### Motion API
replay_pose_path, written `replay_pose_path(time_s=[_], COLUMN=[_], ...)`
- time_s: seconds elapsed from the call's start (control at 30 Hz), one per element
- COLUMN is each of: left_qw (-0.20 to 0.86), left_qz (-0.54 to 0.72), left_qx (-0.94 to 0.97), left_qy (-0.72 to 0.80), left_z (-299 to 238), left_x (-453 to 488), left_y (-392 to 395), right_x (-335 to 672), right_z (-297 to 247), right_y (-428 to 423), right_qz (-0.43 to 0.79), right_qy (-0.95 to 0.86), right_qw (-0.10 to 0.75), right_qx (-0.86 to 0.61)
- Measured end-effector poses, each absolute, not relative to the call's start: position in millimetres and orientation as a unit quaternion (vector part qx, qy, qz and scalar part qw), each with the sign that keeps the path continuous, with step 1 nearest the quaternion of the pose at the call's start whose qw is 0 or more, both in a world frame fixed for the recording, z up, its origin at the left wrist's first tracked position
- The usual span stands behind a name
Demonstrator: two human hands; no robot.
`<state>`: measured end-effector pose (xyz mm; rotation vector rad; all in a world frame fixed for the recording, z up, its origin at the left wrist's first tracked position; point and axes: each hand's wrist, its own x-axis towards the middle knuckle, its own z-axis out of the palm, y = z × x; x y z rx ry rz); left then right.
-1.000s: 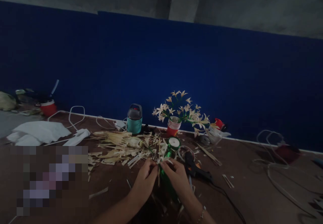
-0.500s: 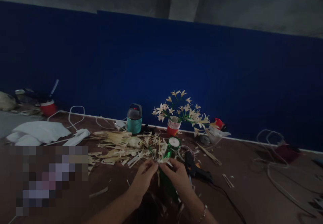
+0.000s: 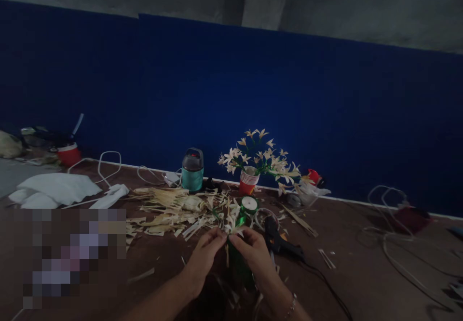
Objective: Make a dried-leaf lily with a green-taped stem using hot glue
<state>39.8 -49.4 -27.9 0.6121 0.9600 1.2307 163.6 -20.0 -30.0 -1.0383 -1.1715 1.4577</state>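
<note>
My left hand [image 3: 207,256] and my right hand [image 3: 256,253] meet low in the middle of the view, fingertips pinched together. Between them is a pale flower [image 3: 230,225] that looks made of dried husk, its petals pointing up and away from me. Its base is hidden by my fingers. Just beyond the right hand lies a spool of green ribbon [image 3: 249,204]. A black glue gun [image 3: 282,245] rests to the right of that hand, its cord running toward me. Cut strips of dried husk [image 3: 170,205] spread out beyond my left hand.
Behind the spool stands a red paper cup [image 3: 249,183] holding several husk flowers [image 3: 269,159] on green stems. A teal and grey lidded container [image 3: 193,170] is left of it. White plastic bags [image 3: 60,188] lie at left, looped cables [image 3: 388,229] at right. A blue panel [image 3: 224,94] rises behind.
The flower's petals show more upright and spread above my fingertips than before. Both hands stay almost in the same place.
</note>
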Motion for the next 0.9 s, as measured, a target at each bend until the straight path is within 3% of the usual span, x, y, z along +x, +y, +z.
replay_pose_path(time_s=[0.4, 0.57, 0.9], left_qw=[0.627, 0.619, 0.705], left_qz=[0.556, 0.544, 0.495], left_qx=[0.339, 0.360, 0.247], left_qy=[0.428, 0.438, 0.444], left_z=[-31.5, -33.1, -19.9], left_x=[41.5, 40.1, 32.9], left_y=[-48.4, -45.2, -47.2], right_x=[160.0, 162.4, 181.2], right_z=[-23.7, -29.5, -20.1], right_y=[-25.6, -21.1, -17.9], right_qz=[0.631, 0.579, 0.486], right_qy=[-0.434, -0.481, -0.636], right_qw=[0.474, 0.512, 0.470], right_qx=[-0.434, -0.413, -0.373])
